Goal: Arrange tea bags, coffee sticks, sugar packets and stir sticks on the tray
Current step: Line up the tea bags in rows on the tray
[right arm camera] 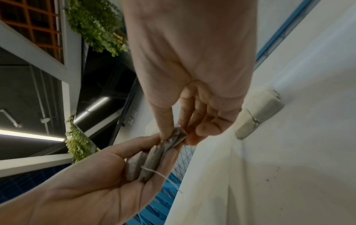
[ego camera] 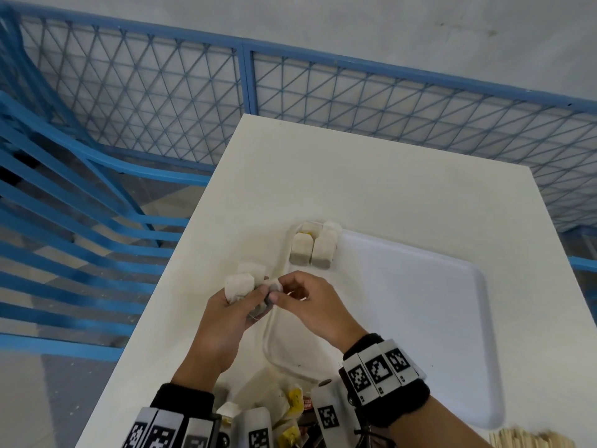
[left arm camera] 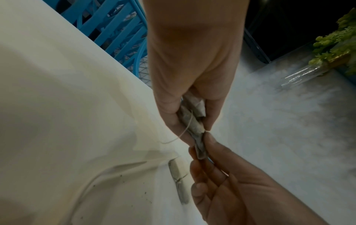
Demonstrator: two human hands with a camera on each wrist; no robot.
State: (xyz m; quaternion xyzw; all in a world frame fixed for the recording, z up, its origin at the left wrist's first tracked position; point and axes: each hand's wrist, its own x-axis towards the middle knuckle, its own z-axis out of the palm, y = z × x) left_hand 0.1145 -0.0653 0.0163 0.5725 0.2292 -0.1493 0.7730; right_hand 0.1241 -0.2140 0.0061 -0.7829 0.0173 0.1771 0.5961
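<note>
Above the table's left part, beside the white tray point(ego camera: 420, 318), my left hand point(ego camera: 258, 297) grips a small bunch of pale tea bags point(ego camera: 240, 284). A loose string hangs from the bunch point(right arm camera: 148, 166). My right hand point(ego camera: 279, 291) meets it and pinches the end of one tea bag point(left arm camera: 200, 150) between thumb and forefinger. Several more tea bags point(ego camera: 311, 250) lie side by side in the tray's far left corner, also seen as the row of tea bags point(right arm camera: 258, 115) in the right wrist view.
A heap of tea bags with yellow tags point(ego camera: 290, 412) lies at the near table edge under my wrists. Wooden stir sticks point(ego camera: 529, 439) show at the lower right. A blue mesh fence point(ego camera: 161, 92) and a blue slatted chair point(ego camera: 64, 221) border the white table point(ego camera: 355, 182).
</note>
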